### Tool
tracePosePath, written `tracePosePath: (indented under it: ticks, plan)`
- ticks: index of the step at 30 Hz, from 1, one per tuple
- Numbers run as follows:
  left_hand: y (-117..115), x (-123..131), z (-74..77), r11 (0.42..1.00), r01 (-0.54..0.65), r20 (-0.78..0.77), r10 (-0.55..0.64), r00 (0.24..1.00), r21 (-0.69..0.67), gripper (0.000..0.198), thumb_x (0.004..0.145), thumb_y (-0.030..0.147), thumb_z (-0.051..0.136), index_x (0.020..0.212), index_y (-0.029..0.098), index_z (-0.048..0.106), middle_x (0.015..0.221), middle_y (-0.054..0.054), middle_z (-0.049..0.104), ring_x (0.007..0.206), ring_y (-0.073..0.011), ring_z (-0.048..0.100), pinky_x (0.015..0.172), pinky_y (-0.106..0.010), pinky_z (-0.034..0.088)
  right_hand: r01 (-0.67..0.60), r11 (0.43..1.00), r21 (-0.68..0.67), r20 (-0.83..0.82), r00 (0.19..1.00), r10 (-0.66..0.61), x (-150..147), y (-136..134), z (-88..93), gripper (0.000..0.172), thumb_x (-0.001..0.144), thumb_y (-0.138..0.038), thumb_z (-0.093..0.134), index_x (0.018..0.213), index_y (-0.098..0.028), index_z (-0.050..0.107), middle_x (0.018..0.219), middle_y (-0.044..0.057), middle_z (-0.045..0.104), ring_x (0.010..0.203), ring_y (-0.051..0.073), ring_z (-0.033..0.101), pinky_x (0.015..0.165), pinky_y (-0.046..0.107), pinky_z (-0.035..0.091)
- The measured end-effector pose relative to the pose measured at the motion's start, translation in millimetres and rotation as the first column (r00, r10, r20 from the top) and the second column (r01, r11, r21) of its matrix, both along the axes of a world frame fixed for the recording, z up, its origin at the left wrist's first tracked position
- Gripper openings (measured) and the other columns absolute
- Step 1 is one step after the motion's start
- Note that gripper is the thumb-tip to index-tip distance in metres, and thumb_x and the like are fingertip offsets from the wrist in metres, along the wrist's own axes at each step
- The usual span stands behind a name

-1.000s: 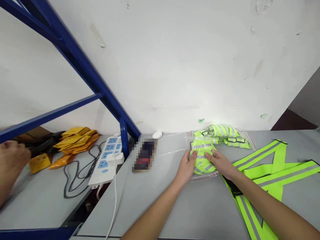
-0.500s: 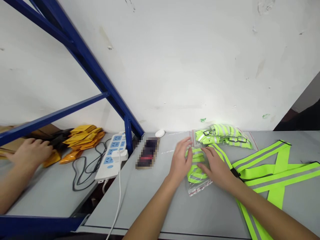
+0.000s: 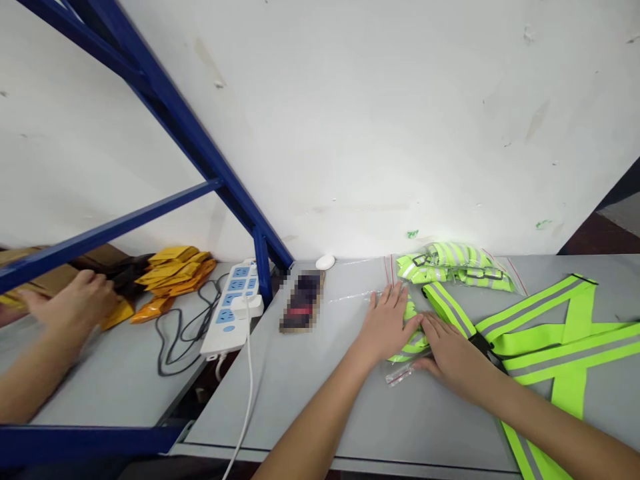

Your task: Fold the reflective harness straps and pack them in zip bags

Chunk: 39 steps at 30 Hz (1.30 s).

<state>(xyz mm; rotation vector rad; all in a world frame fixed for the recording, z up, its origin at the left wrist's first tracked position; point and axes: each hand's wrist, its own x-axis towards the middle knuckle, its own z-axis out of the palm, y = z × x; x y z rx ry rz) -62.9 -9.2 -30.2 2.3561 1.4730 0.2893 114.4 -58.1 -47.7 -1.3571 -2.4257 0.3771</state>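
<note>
Covering bag (image 3: 413,346) | left hand (image 3: 384,328) flat, fingers slightly spread; right hand (image 3: 454,355) loosely extended, thumb apart — neither visibly gripping | bag under left fingers, beside right's | risk: hard pressing could burst bag

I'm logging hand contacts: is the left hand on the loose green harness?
No, the left hand lies on the bagged green bundle, with the loose harness off to the right.

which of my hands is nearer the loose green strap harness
Right. The right hand is just to the left of the loose green strap harness; the left hand is farther left, resting on the bagged green bundle.
</note>
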Motion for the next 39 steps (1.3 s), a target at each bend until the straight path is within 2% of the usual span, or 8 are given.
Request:
tracePosePath:
  ticks: [5,9,12,15,19,26,31,39]
  plan:
    - [-2.5,1.0,1.9,0.999,-0.011,0.034,0.009,0.999,0.037,0.060,0.095,0.053,0.031,0.145,0.020,0.034,0.156,-0.012,0.023,0.145,-0.0324,0.015,0.113,-0.063,0.006,0.149,0.956,-0.255,-0.213,0.955,-0.205,18.3,0.1,20.7,0.027,0.089,-0.040,0.051,0.105,-0.023,0.065,0.091,0.009,0.069,0.082,0.027,0.064,0.070,0.037,0.049]
    - [-10.7,2.6,10.4,0.990,0.106,0.134,-0.117,0.984,0.090,0.045,0.097,0.041,0.034,0.137,0.024,0.047,0.154,-0.007,0.031,0.145,-0.0262,0.019,0.117,-0.053,0.009,0.081,0.860,-0.505,-0.357,0.887,-0.293,25.3,6.5,25.4,0.025,0.077,-0.044,0.065,0.093,-0.025,0.065,0.070,0.002,0.067,0.063,0.021,0.061,0.056,0.030,0.041]
    - [-15.1,-0.5,18.2,0.976,0.219,0.168,-0.214,0.962,-0.011,0.050,0.094,0.046,0.042,0.140,0.026,0.044,0.154,-0.007,0.030,0.146,-0.0269,0.015,0.118,-0.051,0.009,-0.028,0.779,-0.626,-0.446,0.833,-0.329,24.5,7.4,21.9,0.021,0.077,-0.035,0.063,0.095,-0.025,0.060,0.065,-0.002,0.066,0.053,0.017,0.055,0.051,0.027,0.038]
    - [-14.4,-5.6,23.5,0.947,0.294,0.166,-0.271,0.948,-0.132,0.059,0.090,0.051,0.049,0.144,0.031,0.037,0.156,-0.006,0.025,0.146,-0.0284,0.011,0.116,-0.055,0.006,-0.091,0.703,-0.705,-0.484,0.786,-0.384,23.6,5.3,18.4,0.029,0.077,-0.032,0.060,0.104,-0.025,0.051,0.059,-0.006,0.061,0.042,0.012,0.045,0.046,0.025,0.034]
    - [-10.8,-7.3,21.5,0.947,0.282,0.176,-0.255,0.951,-0.156,0.063,0.087,0.052,0.054,0.145,0.034,0.033,0.157,-0.005,0.024,0.146,-0.0283,0.012,0.116,-0.055,0.005,-0.089,0.675,-0.733,-0.470,0.783,-0.407,23.8,2.2,19.4,0.041,0.076,-0.030,0.062,0.112,-0.025,0.043,0.056,-0.008,0.059,0.040,0.012,0.044,0.045,0.024,0.032]
    - [-18.9,9.6,7.8,0.986,0.164,0.027,-0.164,0.986,0.002,0.050,0.097,0.048,0.031,0.142,0.029,0.040,0.155,-0.006,0.030,0.145,-0.0290,0.016,0.115,-0.060,0.004,-0.001,0.698,-0.716,-0.370,0.848,-0.379,23.9,1.5,23.9,0.035,0.081,-0.029,0.056,0.112,-0.024,0.040,0.055,-0.009,0.055,0.038,0.011,0.040,0.042,0.024,0.030]
    - [-24.4,20.4,5.7,0.987,0.108,-0.112,-0.094,0.989,0.117,0.045,0.100,0.034,0.021,0.141,0.028,0.039,0.151,-0.003,0.038,0.142,-0.0242,0.026,0.115,-0.058,0.015,0.038,0.707,-0.707,-0.279,0.903,-0.327,25.9,3.2,22.9,0.040,0.082,-0.024,0.053,0.119,-0.023,0.038,0.056,-0.009,0.054,0.044,0.012,0.045,0.046,0.024,0.032]
    - [-25.8,38.8,-3.2,0.979,0.073,-0.306,-0.012,0.952,0.191,0.048,0.093,0.027,0.038,0.140,0.020,0.041,0.154,-0.014,0.029,0.142,-0.0288,0.024,0.111,-0.064,0.016,0.134,0.788,-0.601,-0.123,0.959,-0.256,22.7,0.2,29.4,0.039,0.083,-0.021,0.054,0.121,-0.018,0.042,0.066,-0.001,0.060,0.064,0.020,0.058,0.057,0.027,0.035]
